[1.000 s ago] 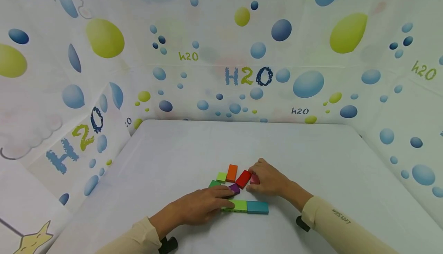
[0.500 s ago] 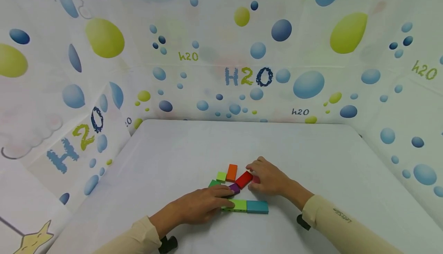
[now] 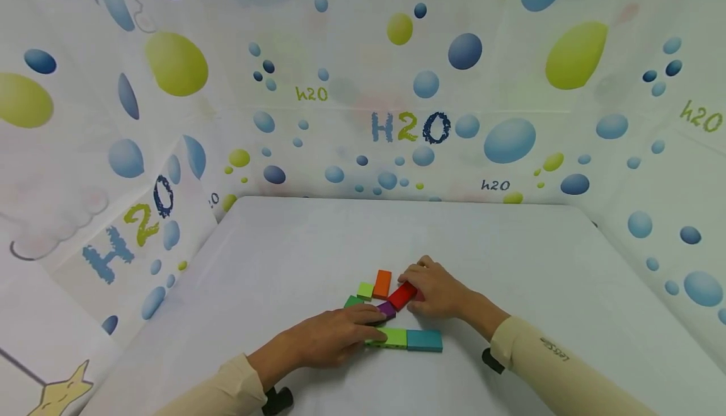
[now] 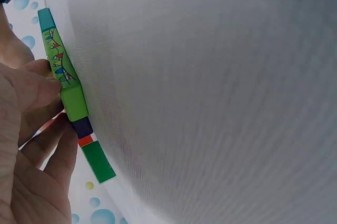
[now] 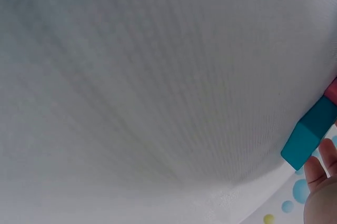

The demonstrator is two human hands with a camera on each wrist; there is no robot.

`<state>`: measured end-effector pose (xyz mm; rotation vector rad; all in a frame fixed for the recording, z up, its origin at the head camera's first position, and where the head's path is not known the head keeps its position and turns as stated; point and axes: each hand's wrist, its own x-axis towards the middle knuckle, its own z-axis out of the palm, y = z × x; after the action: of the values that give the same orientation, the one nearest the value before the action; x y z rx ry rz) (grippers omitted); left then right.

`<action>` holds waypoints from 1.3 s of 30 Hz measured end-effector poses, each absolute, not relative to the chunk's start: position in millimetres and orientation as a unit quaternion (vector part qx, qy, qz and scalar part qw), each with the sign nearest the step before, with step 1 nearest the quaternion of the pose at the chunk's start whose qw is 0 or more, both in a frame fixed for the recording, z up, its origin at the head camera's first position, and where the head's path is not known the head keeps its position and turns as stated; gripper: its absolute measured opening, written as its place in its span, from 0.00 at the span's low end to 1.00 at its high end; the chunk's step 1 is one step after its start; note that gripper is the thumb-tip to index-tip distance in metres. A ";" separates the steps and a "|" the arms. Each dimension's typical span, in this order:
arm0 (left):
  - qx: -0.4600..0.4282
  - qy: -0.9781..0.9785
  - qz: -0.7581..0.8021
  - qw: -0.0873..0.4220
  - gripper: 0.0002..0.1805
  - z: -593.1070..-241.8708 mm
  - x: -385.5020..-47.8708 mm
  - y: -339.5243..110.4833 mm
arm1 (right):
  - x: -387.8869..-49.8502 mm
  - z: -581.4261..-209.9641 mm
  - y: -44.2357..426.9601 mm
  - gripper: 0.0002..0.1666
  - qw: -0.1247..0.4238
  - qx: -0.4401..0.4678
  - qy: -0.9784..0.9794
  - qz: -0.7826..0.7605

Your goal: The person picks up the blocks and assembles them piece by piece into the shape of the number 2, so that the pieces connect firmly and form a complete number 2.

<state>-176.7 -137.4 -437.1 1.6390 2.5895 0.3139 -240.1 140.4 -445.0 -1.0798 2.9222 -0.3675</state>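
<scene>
In the head view, my left hand (image 3: 326, 340) lies with extended fingers on a purple block (image 3: 388, 309) and the left part of a light green block (image 3: 397, 338). A teal block (image 3: 425, 340) touches the green one's right end. My right hand (image 3: 439, 290) curls round a mostly hidden pink block (image 3: 420, 295), fingertips at the upper end of a tilted red block (image 3: 401, 296). In the left wrist view, the left thumb touches the printed green block (image 4: 62, 58). The right wrist view shows the teal block (image 5: 310, 134) beside the right fingers.
An orange block (image 3: 382, 283) and a small lime block (image 3: 365, 290) stand behind the purple one. A dark green block (image 3: 353, 301) is partly behind the left hand. The white table (image 3: 295, 246) meets a patterned cloth (image 3: 351, 44) at its back and sides.
My right hand has shifted slightly left, its fingertips moving over the red block's upper end. The red block has turned slightly and lies closer to that hand. My left hand stays in place.
</scene>
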 end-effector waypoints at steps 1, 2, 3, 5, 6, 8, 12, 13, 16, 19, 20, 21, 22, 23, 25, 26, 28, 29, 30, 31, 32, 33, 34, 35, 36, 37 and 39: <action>0.533 0.840 0.100 0.029 0.24 -437.3 -176.8 -137.4 | -240.4 -444.9 140.7 0.30 0.003 -0.345 0.931 -0.117; 0.533 0.840 0.099 0.030 0.24 -437.3 -177.0 -137.3 | -240.6 -444.5 140.7 0.30 0.003 -0.344 0.932 -0.118; 0.533 0.840 0.098 0.029 0.24 -437.2 -177.1 -137.3 | -240.7 -444.0 140.8 0.29 0.004 -0.344 0.931 -0.120; 0.534 0.839 0.097 0.030 0.24 -436.8 -177.3 -137.1 | -241.0 -442.7 140.9 0.28 0.006 -0.345 0.931 -0.122; 0.534 0.839 0.098 0.031 0.24 -436.5 -177.1 -136.9 | -241.3 -442.3 141.1 0.27 0.008 -0.346 0.930 -0.123; 0.535 0.839 0.097 0.031 0.24 -436.2 -177.1 -136.7 | -241.6 -441.8 141.3 0.26 0.009 -0.348 0.929 -0.124; 0.534 0.839 0.100 0.031 0.24 -435.7 -176.7 -136.3 | -242.5 -442.2 142.5 0.24 0.007 -0.356 0.927 -0.121; 0.533 0.839 0.100 0.031 0.24 -435.8 -176.8 -136.3 | -242.9 -442.5 142.9 0.24 0.004 -0.358 0.926 -0.120; 0.531 0.841 0.100 0.032 0.24 -436.3 -176.9 -136.0 | -243.6 -443.3 143.7 0.23 0.001 -0.364 0.924 -0.119; 0.531 0.841 0.099 0.033 0.24 -437.1 -176.8 -135.8 | -244.0 -443.9 144.3 0.23 -0.001 -0.368 0.922 -0.118; 0.531 0.841 0.099 0.032 0.24 -437.2 -176.7 -135.8 | -244.0 -444.1 144.4 0.23 -0.001 -0.369 0.922 -0.117; 0.531 0.841 0.098 0.032 0.24 -437.3 -176.4 -135.8 | -244.1 -444.2 144.7 0.22 0.000 -0.369 0.922 -0.116; 0.531 0.841 0.098 0.032 0.24 -437.2 -176.1 -135.8 | -244.1 -444.1 144.9 0.22 0.000 -0.368 0.923 -0.115; 0.531 0.841 0.098 0.032 0.24 -437.1 -175.8 -135.7 | -244.1 -444.1 145.1 0.22 0.001 -0.367 0.923 -0.113; 0.531 0.841 0.097 0.032 0.24 -437.0 -175.4 -135.7 | -243.9 -444.0 145.6 0.22 0.003 -0.366 0.924 -0.111; 0.531 0.841 0.097 0.032 0.24 -437.0 -175.5 -135.7 | -244.0 -444.2 146.0 0.22 0.001 -0.367 0.924 -0.110; 0.531 0.841 0.098 0.032 0.25 -437.0 -175.4 -135.8 | -243.7 -444.2 146.5 0.22 0.000 -0.366 0.924 -0.110; 0.531 0.841 0.099 0.032 0.25 -437.0 -175.5 -136.0 | -243.5 -444.4 146.8 0.22 -0.001 -0.367 0.924 -0.111; 0.531 0.841 0.099 0.031 0.25 -437.0 -175.6 -136.1 | -243.5 -444.8 147.1 0.22 -0.003 -0.368 0.923 -0.111; 0.531 0.841 0.099 0.031 0.25 -437.0 -175.8 -136.3 | -243.4 -445.2 147.3 0.22 -0.006 -0.369 0.923 -0.110; 0.531 0.841 0.099 0.030 0.25 -437.0 -175.9 -136.5 | -243.3 -445.5 147.5 0.22 -0.008 -0.370 0.923 -0.110; 0.531 0.841 0.098 0.029 0.24 -437.1 -176.1 -136.6 | -243.0 -446.0 147.8 0.22 -0.008 -0.369 0.923 -0.111; 0.532 0.841 0.098 0.028 0.24 -437.2 -176.3 -136.7 | -242.8 -446.4 148.0 0.22 -0.009 -0.370 0.922 -0.112; 0.533 0.840 0.099 0.027 0.24 -437.1 -176.4 -136.8 | -242.5 -446.9 148.2 0.22 -0.011 -0.372 0.921 -0.113; 0.533 0.840 0.099 0.026 0.24 -436.9 -176.3 -136.8 | -242.2 -447.4 148.5 0.22 -0.012 -0.374 0.921 -0.113; 0.534 0.840 0.099 0.025 0.24 -436.9 -176.3 -136.8 | -241.8 -447.7 148.8 0.22 -0.013 -0.375 0.920 -0.115; 0.533 0.840 0.100 0.025 0.24 -436.2 -175.9 -136.9 | -241.4 -448.5 149.4 0.21 -0.016 -0.382 0.917 -0.118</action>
<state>-175.9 -136.9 -436.2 1.6485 2.5970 0.3084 -241.4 149.4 -448.5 -1.2110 2.9090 -0.3732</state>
